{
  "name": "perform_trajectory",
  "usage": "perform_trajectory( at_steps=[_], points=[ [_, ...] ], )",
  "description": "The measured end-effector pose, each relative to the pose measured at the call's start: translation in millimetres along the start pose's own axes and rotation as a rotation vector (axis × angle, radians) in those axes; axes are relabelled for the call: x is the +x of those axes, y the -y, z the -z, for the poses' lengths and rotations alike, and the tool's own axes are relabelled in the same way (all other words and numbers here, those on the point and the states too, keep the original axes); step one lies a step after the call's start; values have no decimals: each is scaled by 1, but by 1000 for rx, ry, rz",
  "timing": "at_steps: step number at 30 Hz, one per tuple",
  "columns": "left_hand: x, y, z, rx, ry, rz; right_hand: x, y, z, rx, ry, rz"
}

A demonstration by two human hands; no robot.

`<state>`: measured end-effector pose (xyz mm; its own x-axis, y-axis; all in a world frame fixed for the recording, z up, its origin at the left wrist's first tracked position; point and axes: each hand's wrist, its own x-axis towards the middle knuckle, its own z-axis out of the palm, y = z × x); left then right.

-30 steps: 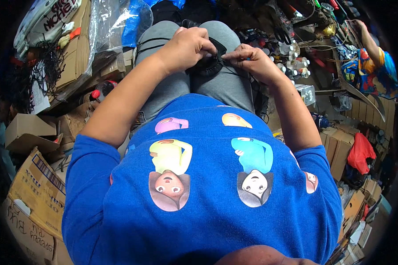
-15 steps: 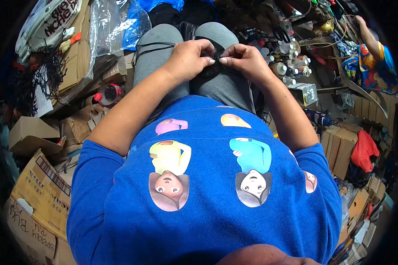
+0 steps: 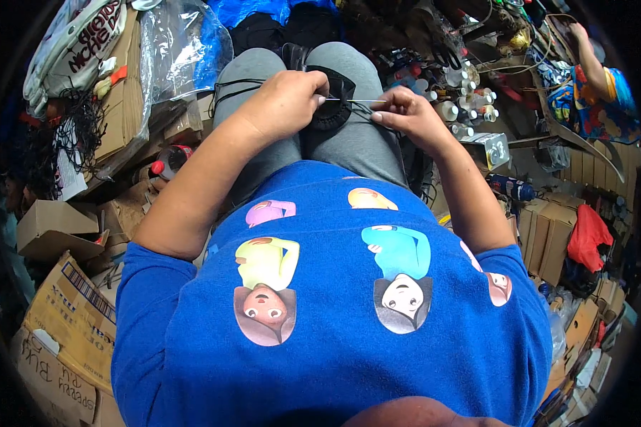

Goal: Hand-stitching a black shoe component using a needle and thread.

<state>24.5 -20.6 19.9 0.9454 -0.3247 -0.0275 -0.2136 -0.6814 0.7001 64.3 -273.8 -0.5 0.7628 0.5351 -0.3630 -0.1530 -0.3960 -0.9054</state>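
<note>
On my grey-clad thighs lies a black shoe-like piece (image 3: 327,117) with a rounded, gathered-looking edge; its exact kind is unclear. My left hand (image 3: 292,99) is closed at the left side of this piece, fingers pinched against it. To the right, my right hand (image 3: 409,119) pinches black cord (image 3: 362,107) that runs out from the piece. A thin, pale, needle-like sliver (image 3: 370,101) stretches from the piece toward my right fingertips. Another black cord (image 3: 238,87) lies across my left thigh.
Several capped bottles (image 3: 470,99) and a metal can (image 3: 486,149) stand to the right. Left are a clear plastic bag (image 3: 181,50), a red-capped bottle (image 3: 169,160), tangled black cords (image 3: 68,135) and cardboard boxes (image 3: 60,231). Another person's arm (image 3: 591,64) shows at far right.
My hands have drawn apart, the right one moving right with the cord. More of the black piece and the thin sliver now show between them.
</note>
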Motion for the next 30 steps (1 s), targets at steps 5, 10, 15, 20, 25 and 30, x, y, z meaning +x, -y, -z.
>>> perform_trajectory(
  at_steps=[5,10,15,20,25,30],
  points=[
    [5,-5,-1,57,49,-67,-21,4,23,128,80,45],
    [7,-2,-1,32,109,-89,-15,21,23,-126,75,13],
    [8,-2,0,39,74,-127,-22,25,28,-168,28,53],
    [12,-3,2,93,123,-195,28,15,55,-681,-167,288],
    [13,-1,3,192,119,-182,23,27,36,-830,-282,403],
    [8,1,2,161,65,-232,17,59,-12,-1291,53,618]
  ],
)
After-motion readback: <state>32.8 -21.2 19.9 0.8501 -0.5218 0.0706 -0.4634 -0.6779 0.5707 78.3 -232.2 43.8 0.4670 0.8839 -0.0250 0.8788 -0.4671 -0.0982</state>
